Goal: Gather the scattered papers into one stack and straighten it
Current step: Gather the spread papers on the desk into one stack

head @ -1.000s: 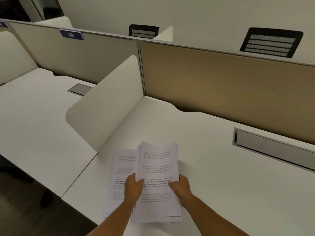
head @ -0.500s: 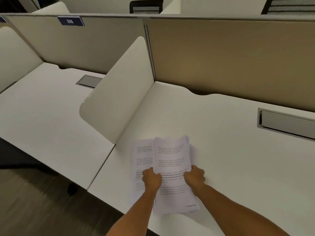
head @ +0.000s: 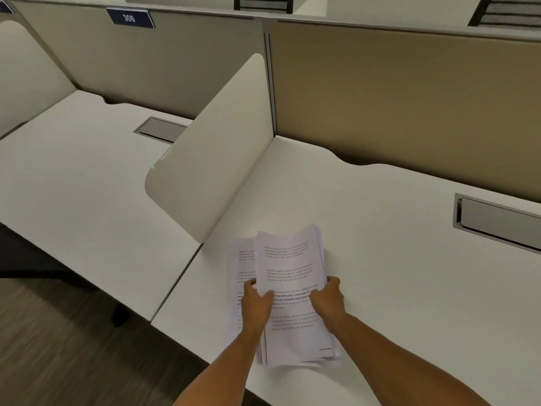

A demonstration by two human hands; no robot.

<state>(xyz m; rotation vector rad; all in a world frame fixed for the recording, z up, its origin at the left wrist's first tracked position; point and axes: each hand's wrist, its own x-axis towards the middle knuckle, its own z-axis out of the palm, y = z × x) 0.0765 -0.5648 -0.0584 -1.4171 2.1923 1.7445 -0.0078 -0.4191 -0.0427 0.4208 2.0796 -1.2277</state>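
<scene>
Left hand (head: pixel 257 300) is closed on the left edge of the thick stack of white printed paper sheets (head: pixel 292 291), thumb over the top sheet; right hand (head: pixel 326 298) is closed on the opposite edge. Both grips match those of a second ago. What has changed is the stack: its far end is now raised off the white worktop (head: pixel 395 259) and bowed upward, where a second ago it lay nearly flat. The bundle sits just in front of the rounded end of the cream side divider panel (head: pixel 210 159).

One loose white printed sheet (head: pixel 241 268) remains under the stack, offset toward the divider side and lying flat on the worktop; it is not squared with the rest. No other stray paper is visible near the divider.

Assessment: gathering is almost complete and the bundle appears to be coming up for squaring. The offset sheet needs drawing in first. Near-end edges are fanned, so alignment is outstanding.
</scene>
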